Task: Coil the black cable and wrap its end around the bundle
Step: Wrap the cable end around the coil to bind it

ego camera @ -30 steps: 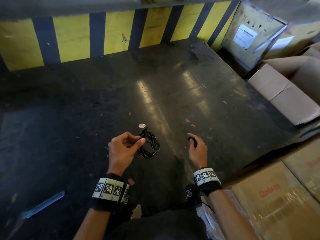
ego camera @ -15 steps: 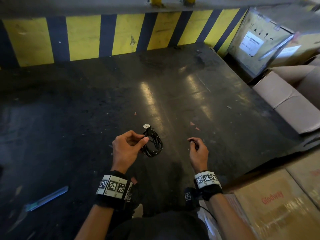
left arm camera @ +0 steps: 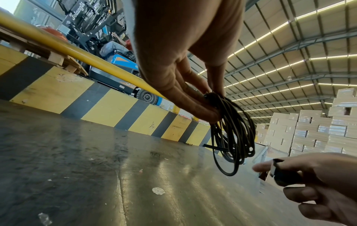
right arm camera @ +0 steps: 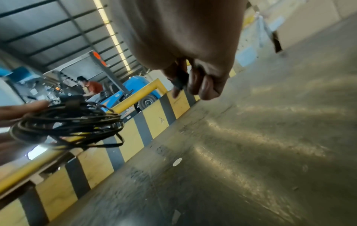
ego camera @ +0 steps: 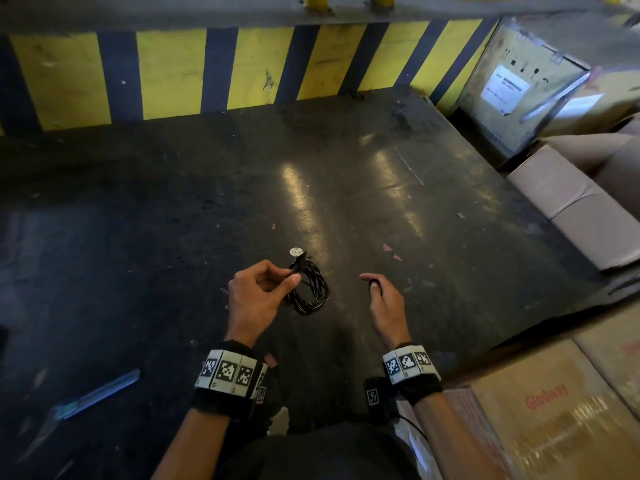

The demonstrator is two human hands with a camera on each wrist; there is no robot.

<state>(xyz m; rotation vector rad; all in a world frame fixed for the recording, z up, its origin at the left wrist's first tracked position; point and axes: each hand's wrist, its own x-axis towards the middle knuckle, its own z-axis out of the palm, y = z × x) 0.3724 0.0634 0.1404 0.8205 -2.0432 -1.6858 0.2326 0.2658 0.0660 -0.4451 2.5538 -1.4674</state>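
The black cable (ego camera: 311, 292) is coiled into a small bundle of several loops that hangs just above the dark floor. My left hand (ego camera: 291, 274) pinches the bundle at its top between thumb and fingers (left arm camera: 195, 104); the loops (left arm camera: 233, 134) dangle below them. A short straight cable end (left arm camera: 214, 147) sticks out of the loops to the left. My right hand (ego camera: 370, 283) is a hand's width to the right of the coil, apart from it. It pinches a small black piece (left arm camera: 280, 172), also seen in the right wrist view (right arm camera: 179, 81); what it is I cannot tell.
A round white sticker (ego camera: 296, 251) lies on the floor just beyond the coil. A yellow-and-black striped barrier (ego camera: 173, 74) closes the far side. Cardboard boxes (ego camera: 571, 202) stand at the right and near right (ego camera: 554, 410). A blue strip (ego camera: 100, 396) lies at lower left.
Both hands hold nearly the same places and the same things. The head view has tilted slightly, so the barrier shows lower in the picture.
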